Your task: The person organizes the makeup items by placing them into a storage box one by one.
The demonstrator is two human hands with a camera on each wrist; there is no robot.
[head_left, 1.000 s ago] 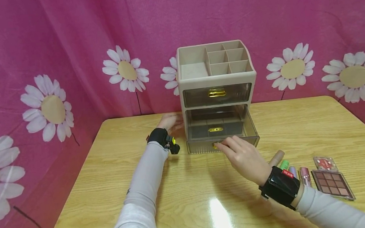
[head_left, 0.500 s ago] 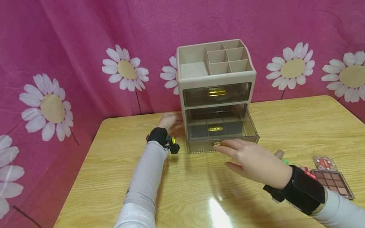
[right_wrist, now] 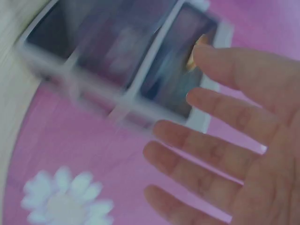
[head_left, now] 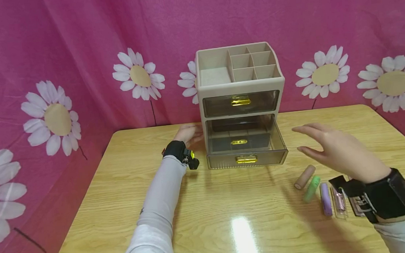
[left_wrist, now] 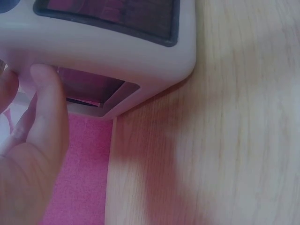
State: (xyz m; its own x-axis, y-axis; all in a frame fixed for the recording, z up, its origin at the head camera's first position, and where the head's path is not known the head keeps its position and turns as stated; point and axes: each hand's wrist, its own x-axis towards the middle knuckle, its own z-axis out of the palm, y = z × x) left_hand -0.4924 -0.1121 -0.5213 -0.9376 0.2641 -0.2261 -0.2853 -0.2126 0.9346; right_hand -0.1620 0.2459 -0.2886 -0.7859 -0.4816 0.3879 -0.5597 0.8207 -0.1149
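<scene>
A beige drawer organizer [head_left: 240,87] stands at the back of the table. Below its top drawer [head_left: 215,107], a clear smoky drawer [head_left: 223,161] with a gold handle [head_left: 246,159] is pulled out. My left hand [head_left: 188,134] touches the organizer's left side, its fingertips partly hidden there in the head view; the left wrist view shows the fingers [left_wrist: 49,101] against the side wall. To the right of the drawer, my right hand [head_left: 345,152] is held in the air with thumb and fingers apart, holding nothing. Spread fingers [right_wrist: 201,140] fill much of the right wrist view.
Below my right hand lie a brown tube [head_left: 304,177], a green tube [head_left: 312,189], a purple tube [head_left: 325,199] and a clear-and-pink tube [head_left: 339,203]. A palette [head_left: 356,206] is mostly covered by the right wrist strap. A pink flowered curtain [head_left: 149,18] hangs behind the table.
My right hand has let go of the pulled-out drawer's handle and moved right, its fingers spreading. The drawer stays out. My left hand has kept its place.
</scene>
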